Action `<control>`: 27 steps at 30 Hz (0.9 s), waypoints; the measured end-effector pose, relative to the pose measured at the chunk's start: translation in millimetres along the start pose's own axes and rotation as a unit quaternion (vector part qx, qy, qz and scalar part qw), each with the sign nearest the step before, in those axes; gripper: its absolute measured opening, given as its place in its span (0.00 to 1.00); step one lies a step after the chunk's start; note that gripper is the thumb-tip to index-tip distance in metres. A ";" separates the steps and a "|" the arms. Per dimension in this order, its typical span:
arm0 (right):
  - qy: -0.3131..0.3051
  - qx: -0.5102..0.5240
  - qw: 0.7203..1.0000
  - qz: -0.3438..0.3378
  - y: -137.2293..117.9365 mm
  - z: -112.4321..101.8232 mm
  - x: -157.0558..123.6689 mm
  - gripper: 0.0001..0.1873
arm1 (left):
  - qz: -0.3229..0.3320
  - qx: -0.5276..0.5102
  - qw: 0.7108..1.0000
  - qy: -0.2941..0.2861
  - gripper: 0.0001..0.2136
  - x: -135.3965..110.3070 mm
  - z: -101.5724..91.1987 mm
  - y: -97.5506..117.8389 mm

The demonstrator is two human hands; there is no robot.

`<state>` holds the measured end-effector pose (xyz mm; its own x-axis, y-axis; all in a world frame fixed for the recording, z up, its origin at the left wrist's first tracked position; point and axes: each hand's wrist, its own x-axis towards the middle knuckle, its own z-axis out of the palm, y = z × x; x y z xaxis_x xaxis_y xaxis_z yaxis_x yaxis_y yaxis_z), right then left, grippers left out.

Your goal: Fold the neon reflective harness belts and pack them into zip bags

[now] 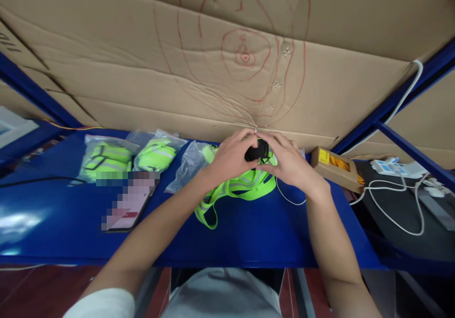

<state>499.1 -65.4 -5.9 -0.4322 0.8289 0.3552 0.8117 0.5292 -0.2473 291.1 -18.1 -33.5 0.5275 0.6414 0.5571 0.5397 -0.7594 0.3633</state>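
My left hand (232, 157) and my right hand (289, 161) meet over the back of a blue shelf (249, 232), fingers curled around a small black part (256, 152) of a neon-green reflective strap vest (241, 190). The vest's straps trail toward me across the shelf, one loop (208, 213) hanging lowest. An empty clear plastic bag (188, 166) lies just left of my left hand.
Two bagged neon-green vests (106, 159) (156, 154) lie at the left. A phone (128, 204) rests near them. A brown cardboard box (337, 168) sits right of my hands. White cables (391, 204) and a power strip (394, 167) are at far right. Cardboard with red circles (245, 55) backs the shelf.
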 end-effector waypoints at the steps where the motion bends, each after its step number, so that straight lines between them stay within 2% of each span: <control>1: -0.002 -0.012 1.000 -0.001 -1.6 2.1 0.8 0.41 | 0.003 0.013 1.000 0.001 0.12 0.1 2.2 -0.6; 4: 0.002 -0.019 1.000 -0.008 -5.0 4.5 3.8 0.37 | 0.018 0.061 0.998 0.004 0.11 -0.6 6.0 -2.5; 10: 0.021 -0.008 1.000 0.000 -2.5 -7.9 4.6 0.18 | 0.077 0.179 0.981 0.012 0.14 -2.9 6.3 2.6; 13: 0.009 0.067 0.998 -0.014 7.3 -23.4 -3.8 0.13 | 0.136 0.212 0.968 0.005 0.09 -3.6 2.3 8.4; 15: -0.002 0.112 0.994 -0.001 12.5 -33.1 -10.6 0.12 | 0.176 0.213 0.961 0.005 0.07 -4.4 -1.1 12.0; 18: -0.014 0.139 0.990 0.021 15.0 -41.8 -17.5 0.12 | 0.202 0.208 0.957 0.016 0.06 -5.6 -4.5 14.0; 21: -0.020 0.152 0.988 0.034 17.7 -45.6 -20.9 0.17 | 0.198 0.163 0.966 0.021 0.09 -4.6 -6.7 9.8; 24: -0.002 0.164 0.985 0.055 28.1 -49.3 -23.1 0.24 | 0.153 0.060 0.986 0.022 0.21 -0.9 -12.5 -0.3; 26: 0.026 0.180 0.981 0.073 38.7 -50.9 -23.4 0.22 | 0.108 0.011 0.994 0.031 0.25 2.1 -20.0 -9.7; 27: 0.047 0.196 0.976 0.081 44.4 -50.9 -23.1 0.20 | 0.084 -0.001 0.996 0.039 0.22 3.5 -25.0 -15.1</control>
<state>565.1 -70.3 20.9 -0.2580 0.8970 0.3590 0.6462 0.4364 -0.6261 268.3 -7.1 -18.4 0.5580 0.4949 0.6662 0.4464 -0.8557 0.2617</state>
